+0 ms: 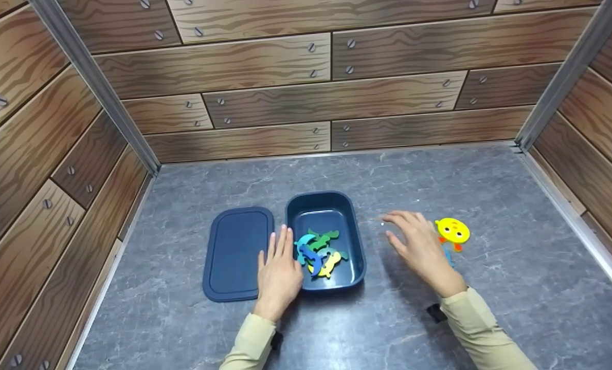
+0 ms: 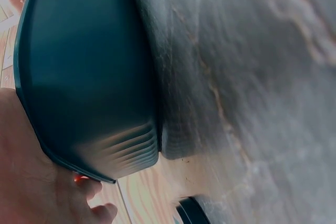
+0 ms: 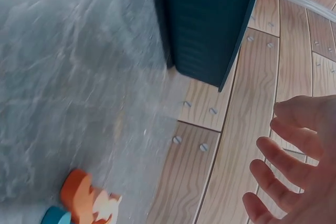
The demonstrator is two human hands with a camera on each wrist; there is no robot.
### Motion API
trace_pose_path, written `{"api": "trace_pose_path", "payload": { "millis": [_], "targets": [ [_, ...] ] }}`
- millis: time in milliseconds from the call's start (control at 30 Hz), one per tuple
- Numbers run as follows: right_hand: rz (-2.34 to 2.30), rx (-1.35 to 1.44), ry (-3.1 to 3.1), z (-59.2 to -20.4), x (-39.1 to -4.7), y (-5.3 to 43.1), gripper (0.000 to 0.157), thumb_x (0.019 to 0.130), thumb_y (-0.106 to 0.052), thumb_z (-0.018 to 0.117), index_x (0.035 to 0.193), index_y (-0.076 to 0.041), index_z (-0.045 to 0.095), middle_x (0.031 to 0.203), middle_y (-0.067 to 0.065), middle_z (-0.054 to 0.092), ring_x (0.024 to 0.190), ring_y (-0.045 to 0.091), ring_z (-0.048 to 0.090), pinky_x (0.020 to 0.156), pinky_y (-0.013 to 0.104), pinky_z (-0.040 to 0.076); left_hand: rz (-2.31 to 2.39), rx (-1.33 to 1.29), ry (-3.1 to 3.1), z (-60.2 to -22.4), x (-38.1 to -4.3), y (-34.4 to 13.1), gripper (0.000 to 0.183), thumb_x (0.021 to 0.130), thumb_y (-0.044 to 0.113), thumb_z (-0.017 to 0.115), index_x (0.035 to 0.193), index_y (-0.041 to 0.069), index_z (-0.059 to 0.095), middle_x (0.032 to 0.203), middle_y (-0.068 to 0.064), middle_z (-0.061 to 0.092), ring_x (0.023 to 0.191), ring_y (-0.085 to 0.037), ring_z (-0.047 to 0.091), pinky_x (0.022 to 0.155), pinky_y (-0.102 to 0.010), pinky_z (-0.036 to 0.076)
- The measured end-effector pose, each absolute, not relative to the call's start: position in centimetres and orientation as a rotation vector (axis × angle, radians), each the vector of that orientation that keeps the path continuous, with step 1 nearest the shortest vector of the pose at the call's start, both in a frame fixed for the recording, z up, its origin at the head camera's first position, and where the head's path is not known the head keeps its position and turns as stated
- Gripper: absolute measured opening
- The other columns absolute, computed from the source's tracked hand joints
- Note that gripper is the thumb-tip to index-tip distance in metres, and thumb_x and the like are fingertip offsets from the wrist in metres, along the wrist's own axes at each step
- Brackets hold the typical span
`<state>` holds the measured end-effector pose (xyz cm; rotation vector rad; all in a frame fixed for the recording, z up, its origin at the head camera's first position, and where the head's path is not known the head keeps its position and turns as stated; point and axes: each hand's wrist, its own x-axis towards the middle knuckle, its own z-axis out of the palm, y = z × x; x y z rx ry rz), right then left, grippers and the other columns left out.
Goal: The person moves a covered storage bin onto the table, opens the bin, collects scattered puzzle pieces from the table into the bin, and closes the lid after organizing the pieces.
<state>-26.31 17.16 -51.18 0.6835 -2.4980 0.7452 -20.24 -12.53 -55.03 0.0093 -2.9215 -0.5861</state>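
Note:
A dark blue box (image 1: 358,246) stands uncovered on the surface, with several colourful animal-shaped pieces (image 1: 322,253) in green, blue and yellow heaped inside. My left hand (image 1: 279,277) lies over the box's left rim, its fingers straight and pointing forward. In the left wrist view that hand is right at the rim of the box (image 2: 89,66). To the right of the box hovers my right hand (image 1: 421,246), fingers spread and nothing held. Just beyond it is a yellow round-faced piece (image 1: 453,230), with orange and blue pieces partly hidden by the hand.
The box's flat blue lid (image 1: 236,254) lies left of the box, close beside it. Wood-patterned walls (image 1: 265,67) enclose the grey marbled surface (image 1: 337,169) at the back and sides. In the right wrist view an orange piece (image 3: 77,195) lies at the bottom left.

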Motion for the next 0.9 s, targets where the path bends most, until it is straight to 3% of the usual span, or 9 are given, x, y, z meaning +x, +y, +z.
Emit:
{"api": "trace_pose_path", "payload": {
  "millis": [233, 900],
  "targets": [
    [0.744, 0.666, -2.511, -51.8, -26.3, 18.9, 0.033, 0.081, -0.001, 0.077, 0.113, -0.005, 0.071, 0.118, 0.011, 0.066, 0.1, 0.033, 0.056, 0.081, 0.049, 0.043, -0.595, 0.011, -2.923, -55.0, -20.2, -12.5, 0.065, 0.097, 0.015, 0.047, 0.158, 0.014, 0.024, 0.163, 0.002, 0.017, 0.148, -0.027, 0.015, 0.114, -0.059, 0.019],
    [0.666, 0.582, -2.63, -54.2, -26.8, 22.4, 0.036, 0.081, 0.004, 0.073, 0.116, -0.004, 0.07, 0.118, 0.013, 0.065, 0.099, 0.036, 0.057, 0.071, 0.049, 0.041, -0.586, 0.025, -2.961, -54.9, -20.3, -12.5, 0.064, 0.098, 0.015, 0.045, 0.158, 0.015, 0.023, 0.164, 0.004, 0.013, 0.149, -0.025, 0.012, 0.115, -0.058, 0.017]
  ]
}}
